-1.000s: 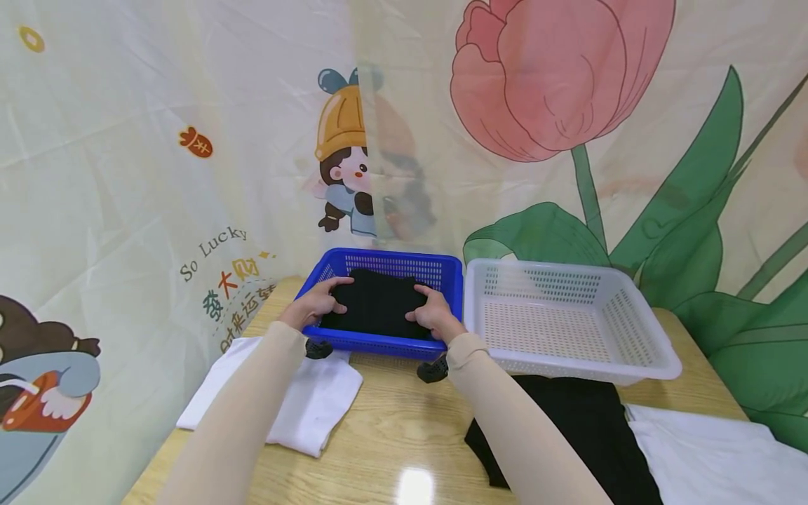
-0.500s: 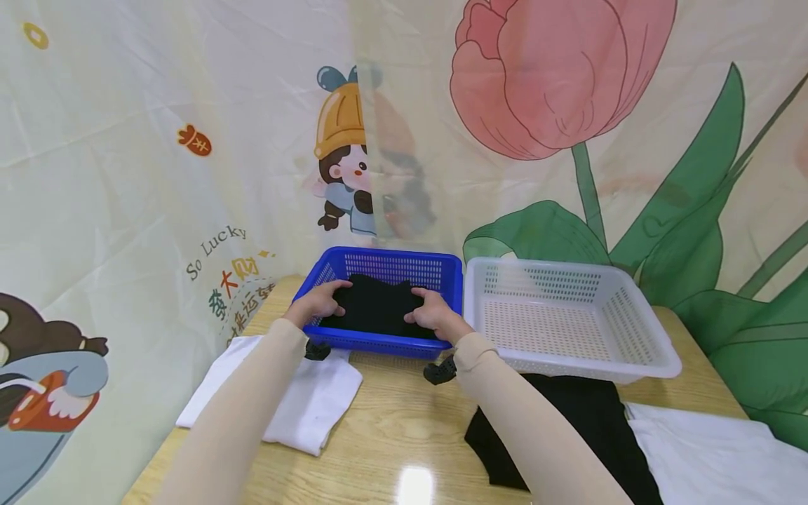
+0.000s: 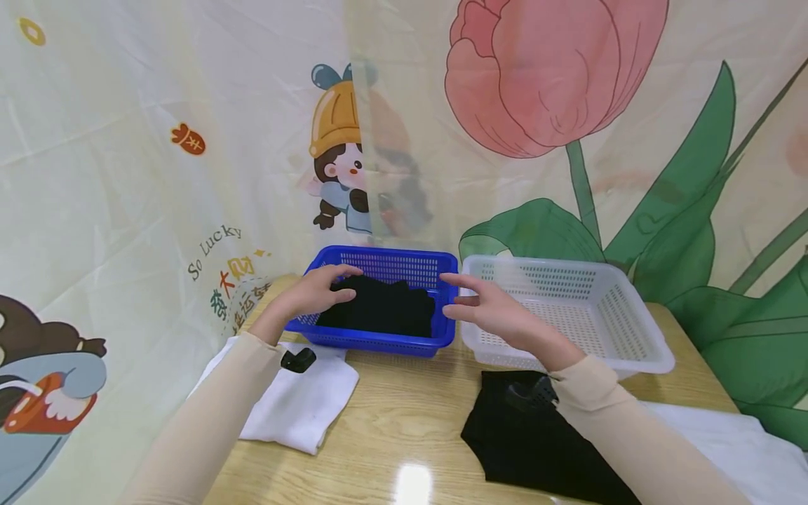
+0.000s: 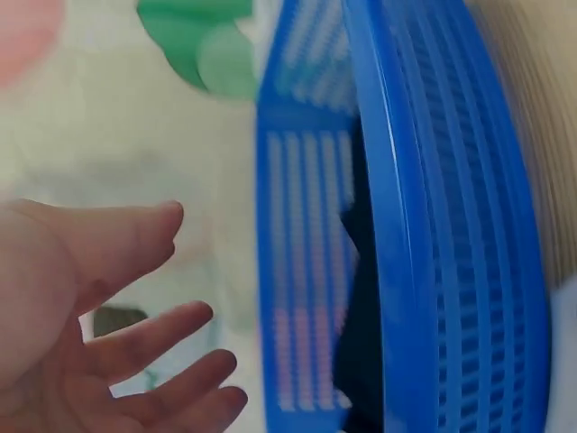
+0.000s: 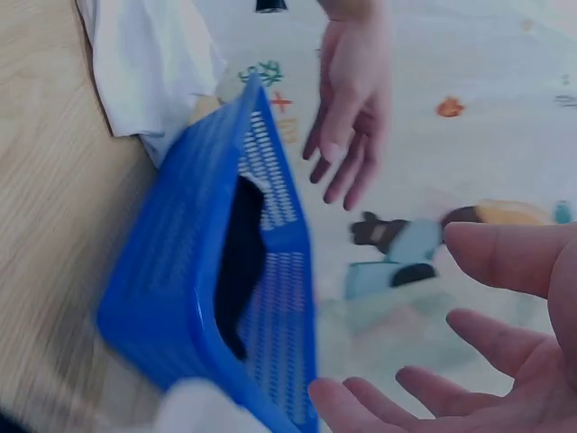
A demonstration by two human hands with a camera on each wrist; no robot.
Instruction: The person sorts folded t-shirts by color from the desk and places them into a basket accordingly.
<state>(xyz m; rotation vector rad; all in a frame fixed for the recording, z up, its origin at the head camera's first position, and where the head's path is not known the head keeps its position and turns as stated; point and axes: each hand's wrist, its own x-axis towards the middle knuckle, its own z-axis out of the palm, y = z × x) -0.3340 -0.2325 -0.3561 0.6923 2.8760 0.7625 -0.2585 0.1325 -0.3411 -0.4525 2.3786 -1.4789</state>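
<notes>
Folded black cloth [image 3: 379, 308] lies inside the blue basket [image 3: 372, 342]. Above the basket's left side, my left hand [image 3: 312, 291] has its fingers spread and holds nothing. My right hand [image 3: 495, 308] hovers past the basket's right rim, partly over the white basket [image 3: 568, 365], also with fingers spread and nothing in it. In the left wrist view the left hand [image 4: 135, 334] stands apart from the basket wall [image 4: 406, 225]. The right wrist view has both hands raised clear of the cloth [image 5: 239, 262].
A folded white cloth [image 3: 309, 400] lies on the wooden table [image 3: 391, 421] at left. At right lie a black cloth [image 3: 517, 442] and another white cloth [image 3: 745, 449], partly behind my right sleeve. A printed curtain [image 3: 252, 105] hangs behind the baskets.
Both hands have come off the black cloth and lifted up out of the blue basket. The right hand has moved to the right, the left slightly to the left. The cloth stays in the basket.
</notes>
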